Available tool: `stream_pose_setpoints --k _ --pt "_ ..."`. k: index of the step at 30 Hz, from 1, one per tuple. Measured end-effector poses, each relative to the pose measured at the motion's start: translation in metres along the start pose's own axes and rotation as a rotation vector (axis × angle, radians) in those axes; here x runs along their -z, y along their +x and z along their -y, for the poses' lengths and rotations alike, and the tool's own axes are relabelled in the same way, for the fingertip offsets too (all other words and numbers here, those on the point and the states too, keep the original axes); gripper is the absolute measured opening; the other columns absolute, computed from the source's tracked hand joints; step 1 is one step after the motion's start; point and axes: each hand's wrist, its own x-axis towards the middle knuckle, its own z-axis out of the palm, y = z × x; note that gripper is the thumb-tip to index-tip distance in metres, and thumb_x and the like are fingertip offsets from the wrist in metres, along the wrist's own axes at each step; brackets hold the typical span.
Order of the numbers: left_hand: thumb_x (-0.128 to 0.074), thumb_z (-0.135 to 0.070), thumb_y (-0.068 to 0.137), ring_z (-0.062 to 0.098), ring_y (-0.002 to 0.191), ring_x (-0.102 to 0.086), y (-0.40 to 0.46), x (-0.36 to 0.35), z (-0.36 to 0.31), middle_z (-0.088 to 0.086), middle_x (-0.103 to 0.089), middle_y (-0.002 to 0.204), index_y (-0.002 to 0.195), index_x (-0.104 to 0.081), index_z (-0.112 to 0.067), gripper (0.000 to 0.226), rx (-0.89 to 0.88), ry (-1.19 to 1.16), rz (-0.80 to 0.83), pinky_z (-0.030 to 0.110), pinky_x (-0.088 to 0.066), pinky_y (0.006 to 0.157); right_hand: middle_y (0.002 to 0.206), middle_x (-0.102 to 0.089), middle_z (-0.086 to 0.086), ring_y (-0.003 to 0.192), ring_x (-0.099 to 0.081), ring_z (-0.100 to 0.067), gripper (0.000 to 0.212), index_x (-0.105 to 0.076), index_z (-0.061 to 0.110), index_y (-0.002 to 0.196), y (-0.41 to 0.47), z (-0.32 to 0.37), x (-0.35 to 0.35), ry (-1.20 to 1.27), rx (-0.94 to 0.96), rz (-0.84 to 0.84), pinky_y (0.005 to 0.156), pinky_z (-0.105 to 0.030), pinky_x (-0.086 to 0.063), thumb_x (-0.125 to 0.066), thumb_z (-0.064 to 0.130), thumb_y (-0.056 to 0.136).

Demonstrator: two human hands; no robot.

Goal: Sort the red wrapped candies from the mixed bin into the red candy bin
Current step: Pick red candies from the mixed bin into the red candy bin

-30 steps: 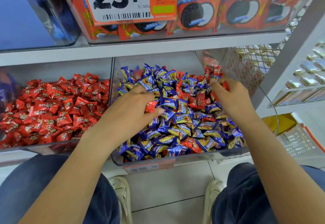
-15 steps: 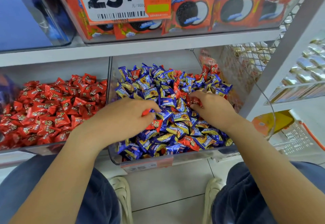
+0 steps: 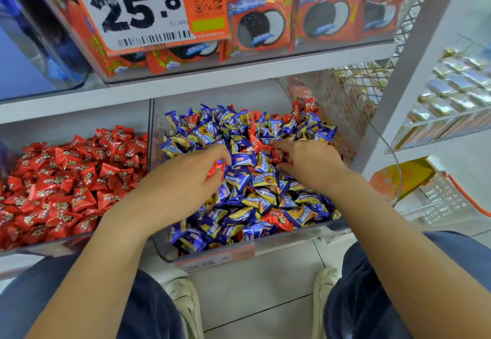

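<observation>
The clear mixed bin holds mostly blue-and-yellow wrapped candies with red wrapped candies scattered among them, such as one near the front. My left hand is over the bin's left part, fingers curled round red candies that peek out at the fingertips. My right hand reaches into the pile's middle, its fingertips pinching among red candies. To the left, the red candy bin is full of red wrapped candies.
A white shelf above carries a clear box of orange cookie packs and a price tag reading 25.8. A wire mesh divider stands right of the mixed bin. My knees and shoes are below.
My right hand moved from the bin's far right edge to the middle of the pile. My left hand stayed over the left part, still holding red candies. The camera moved closer.
</observation>
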Motion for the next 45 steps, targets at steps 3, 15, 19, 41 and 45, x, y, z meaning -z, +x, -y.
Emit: stream_pose_setpoints --k 3,15,19,41,45 --pt "-0.043 -0.028 0.098 0.005 0.069 -0.047 0.014 0.011 -0.011 -0.013 -0.047 0.084 0.107 -0.05 -0.043 0.02 -0.073 -0.08 -0.136 0.032 -0.041 0.066 0.101 -0.065 -0.006 0.09 -0.063 -0.027 0.032 -0.051 0.027 0.127 0.003 0.002 -0.004 -0.039 0.016 -0.042 0.056 -0.028 -0.04 -0.05 0.032 0.095" --pt "-0.054 -0.057 0.088 0.018 0.066 -0.05 0.109 -0.008 -0.03 0.001 -0.052 0.073 0.073 -0.054 -0.012 0.047 0.068 0.427 -0.052 0.03 -0.038 0.058 0.074 -0.061 -0.011 0.071 -0.057 -0.029 0.009 -0.054 0.008 0.086 0.001 -0.015 0.003 0.271 -0.081 -0.218 0.061 -0.038 -0.046 -0.054 0.016 0.089" --pt "-0.057 -0.05 0.089 0.017 0.073 -0.049 0.106 -0.011 -0.023 -0.002 -0.048 0.077 0.083 -0.057 -0.014 0.037 -0.004 0.268 -0.048 0.029 -0.037 0.06 0.097 -0.061 -0.013 0.083 -0.061 -0.029 0.023 -0.063 0.01 0.105 0.01 -0.013 -0.001 0.263 -0.097 -0.114 0.069 -0.034 -0.051 -0.052 0.004 0.086" --pt "-0.052 -0.03 0.09 0.018 0.058 -0.041 0.089 -0.002 -0.014 0.001 -0.043 0.057 0.062 -0.038 -0.019 0.034 0.057 -0.001 -0.486 0.027 -0.023 0.048 0.086 -0.05 -0.007 0.073 -0.052 -0.025 0.008 -0.05 0.014 0.087 0.018 0.004 -0.001 0.338 -0.073 -0.166 0.062 -0.027 -0.036 -0.058 0.016 0.089" --pt "-0.048 -0.031 0.095 0.018 0.064 -0.05 0.097 -0.002 -0.013 -0.003 -0.049 0.069 0.093 -0.046 -0.019 0.013 0.012 -0.034 -0.268 0.032 -0.036 0.057 0.09 -0.059 -0.01 0.078 -0.06 -0.029 0.016 -0.059 0.012 0.108 0.019 0.007 -0.004 0.363 -0.013 -0.195 0.065 -0.035 -0.048 -0.052 0.015 0.093"
